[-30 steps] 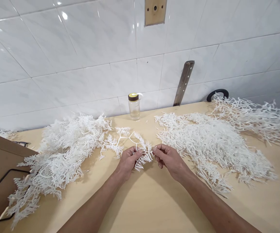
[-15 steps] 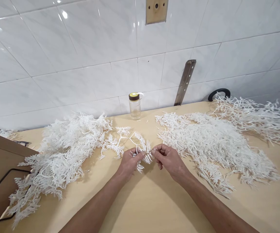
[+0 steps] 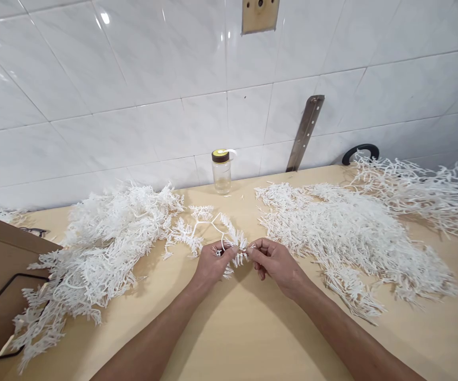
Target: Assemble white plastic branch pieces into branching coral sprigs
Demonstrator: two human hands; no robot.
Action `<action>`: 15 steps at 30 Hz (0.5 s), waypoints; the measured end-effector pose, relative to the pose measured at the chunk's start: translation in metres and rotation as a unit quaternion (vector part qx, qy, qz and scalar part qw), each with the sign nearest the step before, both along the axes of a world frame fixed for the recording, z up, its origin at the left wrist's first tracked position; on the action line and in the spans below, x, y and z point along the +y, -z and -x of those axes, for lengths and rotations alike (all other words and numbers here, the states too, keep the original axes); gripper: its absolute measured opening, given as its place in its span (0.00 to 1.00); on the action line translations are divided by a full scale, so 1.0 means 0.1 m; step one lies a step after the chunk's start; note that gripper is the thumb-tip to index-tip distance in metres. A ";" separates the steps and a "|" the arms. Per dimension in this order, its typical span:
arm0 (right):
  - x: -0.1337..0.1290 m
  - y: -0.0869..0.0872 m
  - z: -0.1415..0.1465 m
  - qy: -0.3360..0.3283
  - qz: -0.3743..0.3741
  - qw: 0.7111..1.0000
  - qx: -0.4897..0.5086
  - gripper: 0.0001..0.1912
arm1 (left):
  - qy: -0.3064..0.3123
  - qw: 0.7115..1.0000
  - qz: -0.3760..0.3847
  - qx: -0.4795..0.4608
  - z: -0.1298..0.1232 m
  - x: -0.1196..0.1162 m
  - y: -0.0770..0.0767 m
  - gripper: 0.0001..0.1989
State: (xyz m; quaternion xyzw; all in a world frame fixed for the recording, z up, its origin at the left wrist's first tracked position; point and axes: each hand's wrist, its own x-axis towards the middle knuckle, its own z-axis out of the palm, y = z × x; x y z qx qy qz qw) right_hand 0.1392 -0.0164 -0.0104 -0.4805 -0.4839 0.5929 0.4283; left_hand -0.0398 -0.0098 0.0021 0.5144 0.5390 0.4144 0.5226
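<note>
My left hand (image 3: 214, 263) pinches a white branching plastic sprig (image 3: 202, 226), its thumb and forefinger closed on one leafy arm. The rest of the sprig fans out over the table, beyond and left of that hand. My right hand (image 3: 272, 260) is closed in a pinch at the tip of the same arm, close to the left fingertips. A small white piece shows at the right fingertips, partly hidden by them. To the left lies a heap of feathery white sprigs (image 3: 121, 238); to the right spreads a pile of loose white frond pieces (image 3: 356, 233).
At the back of the table (image 3: 229, 338), against the tiled wall (image 3: 145, 137), stand a clear jar (image 3: 221, 177) with a yellow-and-black lid and a leaning metal strip (image 3: 305, 132). Bare white branches (image 3: 423, 190) lie far right, by a black ring-shaped object (image 3: 360, 152). A cardboard box (image 3: 2, 259) is at left.
My right hand has come slightly closer to the left fingertips, at the sprig's arm. The left hand keeps its pinch. The view has shifted a little.
</note>
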 end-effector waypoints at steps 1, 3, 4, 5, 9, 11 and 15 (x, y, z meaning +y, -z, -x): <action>0.00 0.00 0.00 -0.006 0.001 1.000 -0.012 0.19 | -0.002 1.000 0.004 -0.007 0.00 0.01 0.01 0.17; 0.00 0.00 0.01 -0.018 0.003 0.999 -0.036 0.20 | 0.002 1.000 0.007 -0.015 0.00 0.02 0.03 0.18; 0.00 0.00 0.01 -0.023 0.003 0.999 -0.044 0.21 | 0.004 1.000 0.007 -0.016 0.00 0.02 0.04 0.18; 0.00 0.01 0.00 -0.027 0.001 0.998 -0.049 0.21 | 0.007 1.000 0.008 -0.015 0.01 0.03 0.05 0.18; 0.00 0.04 0.00 -0.020 -0.036 0.995 -0.090 0.20 | 0.004 1.000 -0.003 -0.007 0.02 0.04 0.09 0.18; -0.02 0.04 0.03 -0.009 -0.079 0.989 -0.129 0.18 | -0.007 1.000 -0.006 -0.013 0.01 0.04 0.10 0.17; -0.10 -0.02 0.14 0.024 -0.260 0.942 -0.209 0.10 | -0.033 0.999 0.002 -0.038 -0.01 0.06 0.08 0.16</action>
